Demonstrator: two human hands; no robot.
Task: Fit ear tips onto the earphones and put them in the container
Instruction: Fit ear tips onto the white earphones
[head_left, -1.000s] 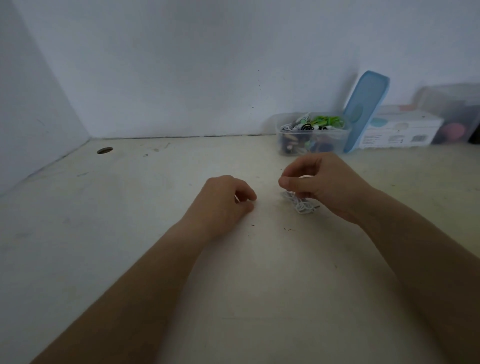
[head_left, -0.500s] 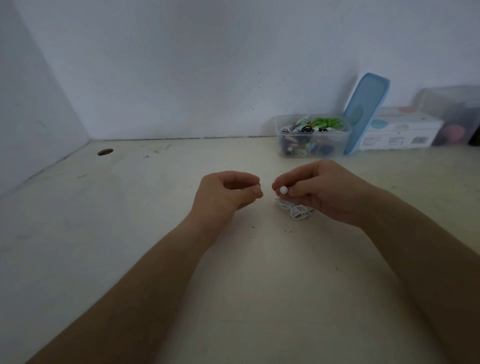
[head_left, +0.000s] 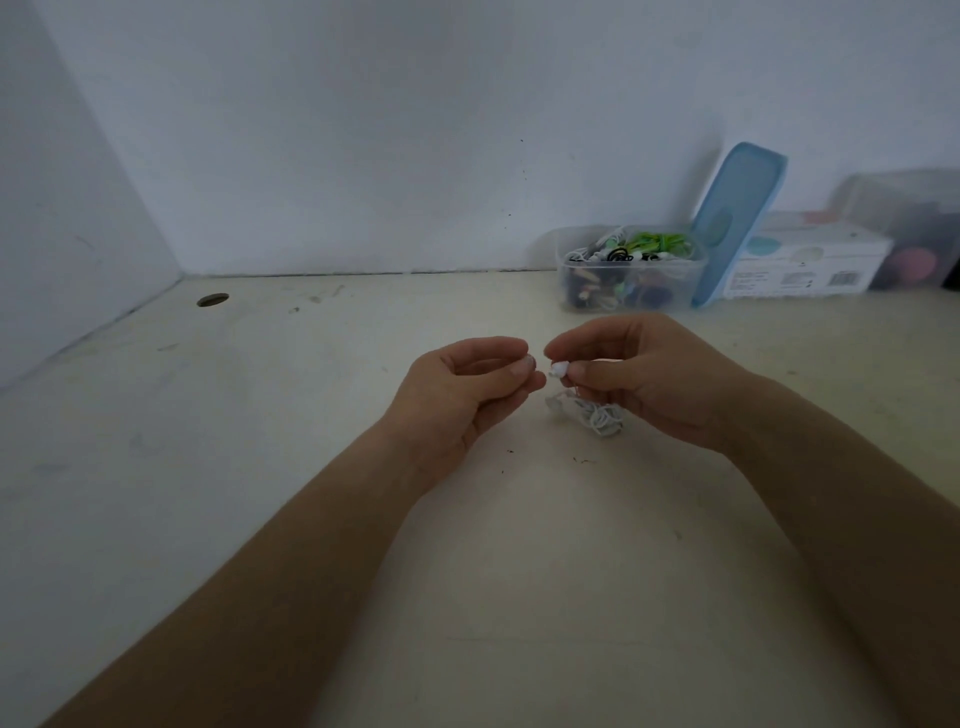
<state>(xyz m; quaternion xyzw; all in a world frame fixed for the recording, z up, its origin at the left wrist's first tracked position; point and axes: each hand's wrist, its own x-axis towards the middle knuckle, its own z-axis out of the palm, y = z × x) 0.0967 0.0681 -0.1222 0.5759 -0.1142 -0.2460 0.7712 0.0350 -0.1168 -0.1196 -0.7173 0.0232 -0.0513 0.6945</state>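
- Pale, scuffed table (head_left: 311, 441) set into a corner of white wall (head_left: 363, 130); two bare forearms reach over it and meet near its middle.
- Right hand (head_left: 649, 379): thumb and forefinger are closed in a pinch on a white earbud (head_left: 558, 369), whose end pokes out to the left. The other fingers are curled beneath.
- From that hand the white cable (head_left: 600, 418) hangs in a loose tangle just below. I cannot tell whether it rests on the table or hangs barely above it.
- Left hand (head_left: 462, 389): the fingers are curled and the thumb tip is pressed to the forefinger tip, just beside the earbud but apart from it. Anything between those tips is too small to make out. Going by the task it is probably an ear tip, yet none shows.
- Step in hand, as I judge it: fitting a tip to this earbud, with the two pinches facing each other and not yet joined.
- The next move calls for closing that small gap squarely, opening over nozzle. Then comes a push, perhaps with a slight twist, while the right hand braces the bud.
- Farther out, the clear container (head_left: 675, 291) stands against the wall, well apart from the hands. It is open and holds a heap of earphones, some green, some black.
- Its blue lid (head_left: 737, 223) leans upright on its right side, and a white box (head_left: 805, 265) lies beyond.
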